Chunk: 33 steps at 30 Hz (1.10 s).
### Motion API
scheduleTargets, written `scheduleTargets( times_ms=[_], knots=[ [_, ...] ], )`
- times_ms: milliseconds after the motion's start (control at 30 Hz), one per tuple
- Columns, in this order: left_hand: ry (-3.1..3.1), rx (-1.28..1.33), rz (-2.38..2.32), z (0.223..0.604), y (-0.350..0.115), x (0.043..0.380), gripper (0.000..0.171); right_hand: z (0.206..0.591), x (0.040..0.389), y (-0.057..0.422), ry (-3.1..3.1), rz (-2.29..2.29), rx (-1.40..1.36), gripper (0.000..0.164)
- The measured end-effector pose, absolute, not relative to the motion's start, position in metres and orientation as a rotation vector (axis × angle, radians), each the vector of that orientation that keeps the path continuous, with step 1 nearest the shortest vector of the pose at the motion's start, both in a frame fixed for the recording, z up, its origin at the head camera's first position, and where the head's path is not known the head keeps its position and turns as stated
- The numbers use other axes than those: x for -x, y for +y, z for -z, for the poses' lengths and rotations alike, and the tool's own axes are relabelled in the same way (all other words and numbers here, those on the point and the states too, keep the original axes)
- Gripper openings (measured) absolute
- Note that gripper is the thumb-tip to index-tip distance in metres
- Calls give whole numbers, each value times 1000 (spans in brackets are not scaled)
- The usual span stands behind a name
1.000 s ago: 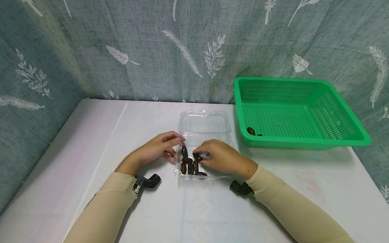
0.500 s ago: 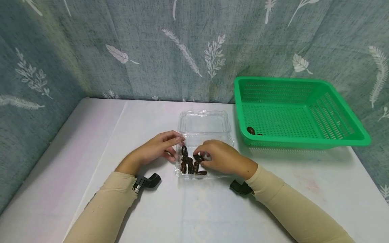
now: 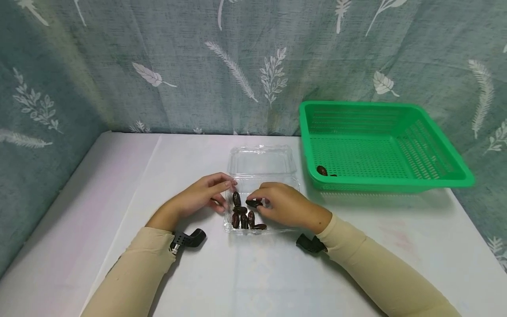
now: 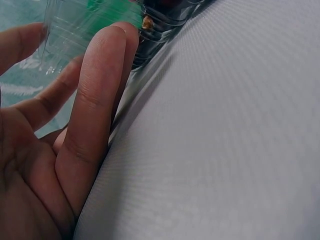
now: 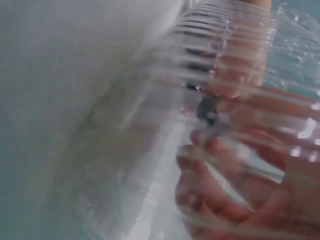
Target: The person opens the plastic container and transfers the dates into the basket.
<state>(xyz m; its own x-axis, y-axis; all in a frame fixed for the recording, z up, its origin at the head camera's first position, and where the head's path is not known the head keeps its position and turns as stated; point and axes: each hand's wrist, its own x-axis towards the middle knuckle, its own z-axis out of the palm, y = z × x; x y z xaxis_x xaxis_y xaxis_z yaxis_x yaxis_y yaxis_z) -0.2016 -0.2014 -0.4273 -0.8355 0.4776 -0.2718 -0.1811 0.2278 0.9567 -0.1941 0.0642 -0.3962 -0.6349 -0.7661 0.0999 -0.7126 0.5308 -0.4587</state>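
Note:
A clear plastic clamshell box (image 3: pixel 277 222) stands on the table with its lid folded back. Several dark brown dates (image 3: pixel 236 199) lie in its left part, mostly toward the near side. My left hand (image 3: pixel 203 193) rests against the box's left side; in the left wrist view its fingers (image 4: pixel 92 95) are extended along the clear wall. Inside the box, my right hand (image 3: pixel 287 204) pinches one date (image 3: pixel 252 203) between thumb and fingers, just right of the other dates. The right wrist view sees that hand blurred through the plastic.
A green plastic basket (image 3: pixel 386 182) stands at the back right, close to the box. A date (image 3: pixel 321 170) and part of another lie in its near left corner. A patterned grey-green curtain (image 3: pixel 178 66) hangs behind the white-covered table (image 3: pixel 198 281).
The head view has shifted slightly. The pinched date now lies flatter, with the right hand moved only a little. My left hand stays at the box's side.

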Motion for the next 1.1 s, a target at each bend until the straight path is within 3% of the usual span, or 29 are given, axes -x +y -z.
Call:
scheduleTargets(
  times_ms=[633, 1100],
  knots=[
    [1998, -269, -1639, 428, -201, 202, 46, 353, 196, 90, 2734, 1175, 1399, 29],
    [1995, -277, -1642, 426, -199, 201, 44, 327, 210, 127, 2836, 1450, 1228, 30]
  ],
)
